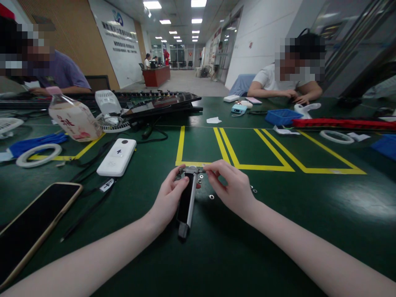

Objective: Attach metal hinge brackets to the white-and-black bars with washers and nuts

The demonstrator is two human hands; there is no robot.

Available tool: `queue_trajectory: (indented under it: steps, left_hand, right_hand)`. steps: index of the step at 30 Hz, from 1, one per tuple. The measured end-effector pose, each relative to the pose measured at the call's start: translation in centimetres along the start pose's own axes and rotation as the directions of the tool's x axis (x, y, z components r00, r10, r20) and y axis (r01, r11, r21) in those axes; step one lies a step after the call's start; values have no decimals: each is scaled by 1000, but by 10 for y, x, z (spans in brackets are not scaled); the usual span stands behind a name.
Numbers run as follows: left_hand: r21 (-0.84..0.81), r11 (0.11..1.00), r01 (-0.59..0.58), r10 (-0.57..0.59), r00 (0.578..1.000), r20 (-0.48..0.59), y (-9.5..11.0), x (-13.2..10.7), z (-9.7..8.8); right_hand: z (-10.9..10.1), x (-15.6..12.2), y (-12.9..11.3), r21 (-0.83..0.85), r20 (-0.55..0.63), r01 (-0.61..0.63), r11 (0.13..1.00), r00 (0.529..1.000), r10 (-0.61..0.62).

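Note:
Over the green table, my left hand (172, 190) is closed round the upper part of a long black-and-silver bar-shaped device (187, 202), its thumb lying on the black face. The device slants, with a dark block at its near end and a metal fitting (189, 169) at its far end. Beside that fitting, my right hand (230, 184) pinches a small thin metal piece (201, 170), which reaches to the fitting; its exact kind is too small to make out. Several small metal rings or nuts, one of them a loose ring (211, 197), lie between and beside my hands.
To the left are a phone (35, 222), a white power bank (117, 156) with cables, a drink bottle (74, 115) and a white ring (38, 155). Yellow tape (266, 167) marks the table ahead. Farther back are a blue tray (283, 117) and two seated people.

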State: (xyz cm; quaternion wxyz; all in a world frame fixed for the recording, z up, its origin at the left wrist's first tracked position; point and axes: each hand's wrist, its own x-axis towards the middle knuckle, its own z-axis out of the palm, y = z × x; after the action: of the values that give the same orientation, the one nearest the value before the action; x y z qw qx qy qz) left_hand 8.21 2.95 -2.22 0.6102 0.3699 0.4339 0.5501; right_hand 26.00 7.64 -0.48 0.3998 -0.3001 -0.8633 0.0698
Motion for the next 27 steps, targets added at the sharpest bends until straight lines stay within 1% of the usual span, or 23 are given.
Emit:
queue_trajectory:
  steps: [3, 5, 8, 11, 14, 18, 21, 25, 27]
  left_hand:
    - [-5, 1000, -3, 4, 1000, 20, -2, 0, -3]
    - [0, 1000, -1, 1, 1000, 24, -2, 0, -4]
    - [6, 1000, 4, -4, 1000, 18, -1, 0, -4]
    - [7, 1000, 2, -2, 1000, 13, -1, 0, -3]
    - [9, 1000, 3, -3, 1000, 8, -1, 0, -3]
    - [4, 1000, 22, -22, 1000, 7, -2, 1, -2]
    - [-17, 1000, 24, -24, 1000, -3, -2, 2, -2]
    - [-39, 999, 22, -22, 1000, 5, -2, 2, -1]
    - [-41, 999, 24, -23, 1000, 7, -1, 2, -1]
  right_hand:
    - [-1, 0, 1, 62, -14, 28, 998, 1000, -27]
    - [-1, 1, 0, 93, -14, 21, 995, 1000, -20]
    - [-1, 1, 0, 128, -11, -7, 992, 1000, 9]
    - [-1, 1, 0, 194, -22, -71, 978, 997, 77]
    - [0, 1, 1, 282, -1, -164, 945, 985, 171]
    - [1, 2, 3, 382, 61, -279, 881, 959, 277]
    - [1, 3, 4, 442, 86, -296, 847, 954, 289]
    - [0, 3, 4, 479, 112, -314, 820, 948, 297]
    - [0, 4, 5, 522, 148, -350, 778, 935, 321]
